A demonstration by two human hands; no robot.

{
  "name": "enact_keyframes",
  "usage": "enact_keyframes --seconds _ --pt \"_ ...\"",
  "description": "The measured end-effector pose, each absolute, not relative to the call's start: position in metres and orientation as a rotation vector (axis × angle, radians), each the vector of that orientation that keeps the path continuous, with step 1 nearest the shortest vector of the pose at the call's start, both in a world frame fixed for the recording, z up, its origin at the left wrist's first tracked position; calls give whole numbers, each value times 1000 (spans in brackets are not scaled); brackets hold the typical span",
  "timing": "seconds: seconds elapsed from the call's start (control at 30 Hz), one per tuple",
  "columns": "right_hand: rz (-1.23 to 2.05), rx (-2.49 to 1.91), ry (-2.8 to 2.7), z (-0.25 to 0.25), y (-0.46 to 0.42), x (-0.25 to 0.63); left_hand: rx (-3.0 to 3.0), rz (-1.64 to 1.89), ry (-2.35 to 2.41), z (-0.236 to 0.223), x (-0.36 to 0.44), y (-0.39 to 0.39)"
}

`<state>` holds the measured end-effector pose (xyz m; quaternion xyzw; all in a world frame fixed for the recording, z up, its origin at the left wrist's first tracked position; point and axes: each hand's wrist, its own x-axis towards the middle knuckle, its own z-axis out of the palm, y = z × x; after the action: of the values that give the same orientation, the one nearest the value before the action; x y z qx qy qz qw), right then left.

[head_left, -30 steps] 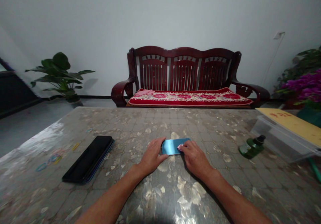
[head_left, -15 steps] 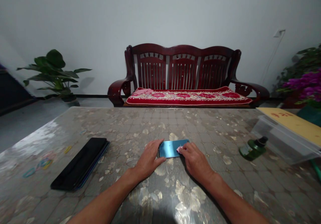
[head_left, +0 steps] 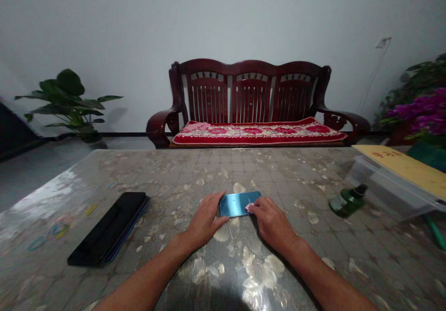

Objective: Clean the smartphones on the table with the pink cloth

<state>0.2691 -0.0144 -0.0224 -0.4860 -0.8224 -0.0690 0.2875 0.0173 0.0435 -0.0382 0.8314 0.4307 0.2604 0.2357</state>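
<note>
One blue smartphone (head_left: 235, 204) is clasped between left hand (head_left: 206, 219) thumb and fingers at nine o'clock; right hand (head_left: 273, 220) pinches pink cloth (head_left: 249, 208) at four.

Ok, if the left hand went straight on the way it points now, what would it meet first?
The blue phone, whose left end already sits between the left hand's thumb and fingers. Past its far edge, the line seems to run over the tabletop, though one view leaves height unclear.
</note>
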Motion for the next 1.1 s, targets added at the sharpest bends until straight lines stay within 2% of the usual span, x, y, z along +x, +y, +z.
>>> enact_keyframes --seconds 1.1 --pt "-147 -1297 -2150 -25 -12 261 2264 753 1230 -46 9 37"
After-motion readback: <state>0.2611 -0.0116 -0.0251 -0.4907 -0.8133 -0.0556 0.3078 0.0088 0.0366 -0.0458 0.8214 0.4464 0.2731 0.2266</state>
